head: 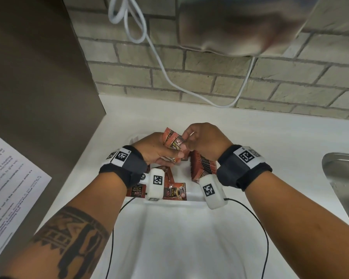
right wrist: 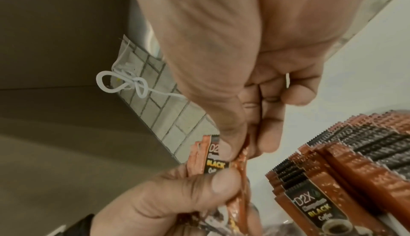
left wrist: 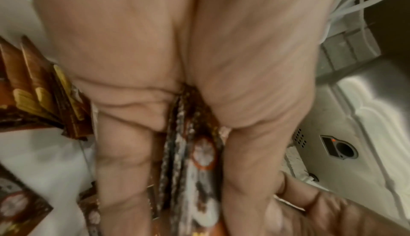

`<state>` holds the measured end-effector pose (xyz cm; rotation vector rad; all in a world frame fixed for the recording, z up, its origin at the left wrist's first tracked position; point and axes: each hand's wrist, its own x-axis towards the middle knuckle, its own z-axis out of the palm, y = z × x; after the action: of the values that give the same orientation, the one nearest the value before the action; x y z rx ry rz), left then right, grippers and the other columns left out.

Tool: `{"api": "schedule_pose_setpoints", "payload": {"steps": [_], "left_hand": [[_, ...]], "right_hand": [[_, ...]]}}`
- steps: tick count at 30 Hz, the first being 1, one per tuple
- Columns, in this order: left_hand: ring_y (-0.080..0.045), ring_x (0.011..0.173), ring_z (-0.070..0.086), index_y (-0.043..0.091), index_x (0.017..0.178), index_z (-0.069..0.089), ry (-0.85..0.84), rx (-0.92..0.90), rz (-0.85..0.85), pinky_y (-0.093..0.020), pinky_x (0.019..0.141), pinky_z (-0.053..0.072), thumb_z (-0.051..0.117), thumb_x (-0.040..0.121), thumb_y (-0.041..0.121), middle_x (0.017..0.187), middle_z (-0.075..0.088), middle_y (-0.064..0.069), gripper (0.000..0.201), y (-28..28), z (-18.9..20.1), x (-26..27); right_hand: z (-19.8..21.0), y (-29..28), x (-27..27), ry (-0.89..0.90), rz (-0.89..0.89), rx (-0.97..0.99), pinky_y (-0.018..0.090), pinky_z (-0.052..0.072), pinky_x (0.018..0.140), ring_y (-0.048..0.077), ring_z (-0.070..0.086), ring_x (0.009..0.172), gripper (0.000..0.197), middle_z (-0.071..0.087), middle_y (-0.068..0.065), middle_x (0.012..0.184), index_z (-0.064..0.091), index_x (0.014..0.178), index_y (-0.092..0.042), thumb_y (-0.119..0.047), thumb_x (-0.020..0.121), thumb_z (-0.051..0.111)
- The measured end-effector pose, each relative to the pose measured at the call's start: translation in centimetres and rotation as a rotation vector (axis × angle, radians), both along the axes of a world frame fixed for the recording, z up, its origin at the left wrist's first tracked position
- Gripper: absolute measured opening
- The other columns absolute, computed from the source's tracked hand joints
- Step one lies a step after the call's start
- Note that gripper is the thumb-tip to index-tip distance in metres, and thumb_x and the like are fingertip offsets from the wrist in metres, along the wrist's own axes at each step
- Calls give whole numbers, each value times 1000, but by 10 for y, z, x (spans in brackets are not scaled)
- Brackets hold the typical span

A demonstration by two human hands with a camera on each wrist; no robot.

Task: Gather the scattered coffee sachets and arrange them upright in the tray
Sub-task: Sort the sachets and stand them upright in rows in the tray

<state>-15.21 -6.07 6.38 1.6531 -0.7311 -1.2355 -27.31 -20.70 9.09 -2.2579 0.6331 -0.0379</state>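
From the head view the left hand point(head: 155, 150) holds a small bunch of coffee sachets point(head: 172, 142) above the tray point(head: 193, 195), the left wrist view shows them pressed between thumb and fingers point(left wrist: 124, 161), and the right wrist view shows the right hand point(right wrist: 244, 82) pinching one sachet's top edge beside the upright row point(right wrist: 355, 161).

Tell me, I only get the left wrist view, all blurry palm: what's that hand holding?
Observer: The left hand grips several sachets; the print reads D2X Black Coffee.
Visitor: Is the other hand helping?
Observer: Yes. The right hand pinches one sachet by its top edge between its fingers.
Visitor: And the brown fan at my left edge?
Observer: That is a row of sachets standing upright in the tray.
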Motion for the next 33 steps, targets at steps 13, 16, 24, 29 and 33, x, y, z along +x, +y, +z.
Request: {"api": "schedule_pose_setpoints", "payload": {"steps": [13,16,24,29,33], "left_hand": [[-20,72,64,9,116,65,-138,260,177,-35,69,61,58,100,35,91,66,-11,31,29,4,13],[-17,62,63,11,117,65,-257,399,-22,-28,57,56,60,99,29,82,70,-6,26,28,4,5],[-21,103,61,13,119,67,-732,589,-374,-33,90,46,58,93,55,114,67,-5,50,-9,-13,-15],[-22,94,54,10,107,66,-792,649,-452,-30,80,38,53,96,54,103,63,-7,47,-28,-19,-12],[-21,98,50,14,120,63,-844,682,-519,-29,83,37,49,97,58,113,60,-6,52,-35,-20,-12]], "right_hand": [[-3,-7,-1,22,-63,-234,22,47,70,9,64,84,15,69,-13,81,75,81,-23,-15,89,65],[-14,-3,9,194,19,-412,34,55,85,20,66,94,22,72,1,97,77,95,-12,-19,93,55],[-39,1,32,339,27,-543,29,41,64,21,51,81,20,53,0,79,56,70,-12,-18,89,52],[-44,-2,36,367,33,-534,30,42,62,23,51,74,28,48,0,69,47,62,-13,-17,89,51],[-45,-3,41,370,0,-515,31,41,66,22,50,77,28,44,-1,69,43,61,-15,-15,88,51]]}}
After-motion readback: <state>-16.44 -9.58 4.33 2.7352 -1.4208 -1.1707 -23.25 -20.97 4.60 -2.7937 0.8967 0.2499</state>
